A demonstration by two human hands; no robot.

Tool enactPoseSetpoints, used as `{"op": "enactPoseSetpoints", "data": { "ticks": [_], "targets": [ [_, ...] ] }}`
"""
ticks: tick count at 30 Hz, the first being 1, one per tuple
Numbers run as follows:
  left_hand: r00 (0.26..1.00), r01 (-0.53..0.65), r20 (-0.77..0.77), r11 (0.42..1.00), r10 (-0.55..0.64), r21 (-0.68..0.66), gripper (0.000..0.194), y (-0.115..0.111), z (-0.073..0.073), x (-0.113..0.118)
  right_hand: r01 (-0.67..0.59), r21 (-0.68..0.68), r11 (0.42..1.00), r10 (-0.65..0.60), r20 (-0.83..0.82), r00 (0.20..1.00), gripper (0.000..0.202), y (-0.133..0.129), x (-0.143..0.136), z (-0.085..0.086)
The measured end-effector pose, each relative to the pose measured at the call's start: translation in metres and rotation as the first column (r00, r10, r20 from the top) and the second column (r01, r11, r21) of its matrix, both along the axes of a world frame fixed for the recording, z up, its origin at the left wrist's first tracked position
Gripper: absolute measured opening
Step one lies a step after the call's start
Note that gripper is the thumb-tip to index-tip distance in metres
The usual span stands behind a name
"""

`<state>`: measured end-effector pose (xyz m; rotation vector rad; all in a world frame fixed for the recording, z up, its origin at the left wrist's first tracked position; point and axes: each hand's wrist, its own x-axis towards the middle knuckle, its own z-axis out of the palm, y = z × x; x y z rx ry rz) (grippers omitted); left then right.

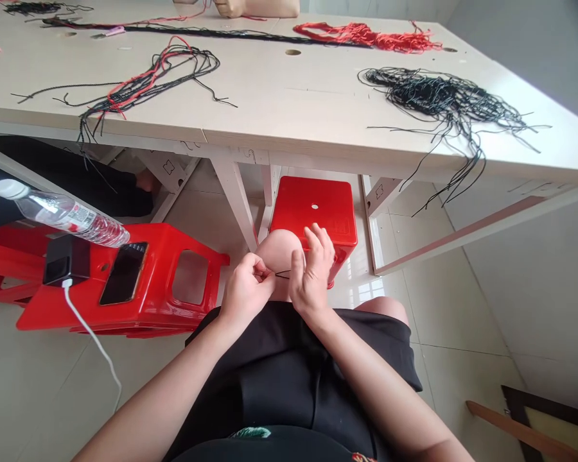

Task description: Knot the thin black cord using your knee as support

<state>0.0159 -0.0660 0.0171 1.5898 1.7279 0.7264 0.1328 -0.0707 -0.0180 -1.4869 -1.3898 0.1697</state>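
Over my raised knee, my left hand (248,285) pinches a thin black cord (282,274) between thumb and fingertips. The cord runs across the bare knee towards my right hand (313,269). That hand is held edge-on beside the knee, its fingers stretched out and a little apart. Where the cord goes behind the right palm is hidden. On the table ahead lie a tangled bundle of black cords (438,96) at the right and a bundle of black and red cords (149,77) at the left.
The pale table (289,115) spans the far side. Red cords (370,37) and small pink-handled scissors (110,32) lie farther back. A red stool (313,199) stands under the table. Another red stool (158,256) at left holds a water bottle (72,215), a phone (124,273) and a black charger (66,258).
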Motion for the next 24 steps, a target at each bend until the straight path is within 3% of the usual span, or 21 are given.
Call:
{"op": "enactPoseSetpoints", "data": {
  "ticks": [3, 6, 12, 20, 24],
  "targets": [
    [1.000, 0.003, -0.031, 1.000, -0.003, 0.005, 0.017, -0.001, 0.000, 0.001, 0.001, -0.201, 0.980, -0.010, -0.042, 0.999, 0.045, 0.020, -0.015, -0.011],
    [0.999, 0.008, -0.048, 1.000, -0.007, 0.024, 0.018, -0.001, 0.001, 0.002, -0.022, -0.304, 0.952, -0.004, -0.086, 0.996, 0.047, 0.028, -0.021, -0.025],
    [0.998, 0.004, -0.062, 0.999, -0.002, 0.039, 0.019, 0.000, 0.000, 0.001, -0.030, -0.323, 0.946, -0.009, -0.118, 0.993, 0.048, 0.025, -0.018, -0.031],
    [0.999, -0.015, -0.051, 0.999, 0.016, 0.033, 0.018, 0.000, -0.001, 0.000, 0.013, -0.277, 0.961, -0.036, -0.076, 0.996, 0.052, 0.011, -0.009, -0.011],
    [0.997, 0.012, -0.081, 0.999, -0.008, 0.052, 0.018, -0.002, -0.002, 0.000, -0.024, -0.369, 0.929, -0.017, -0.106, 0.994, 0.054, 0.019, -0.016, -0.016]
  ]
}}
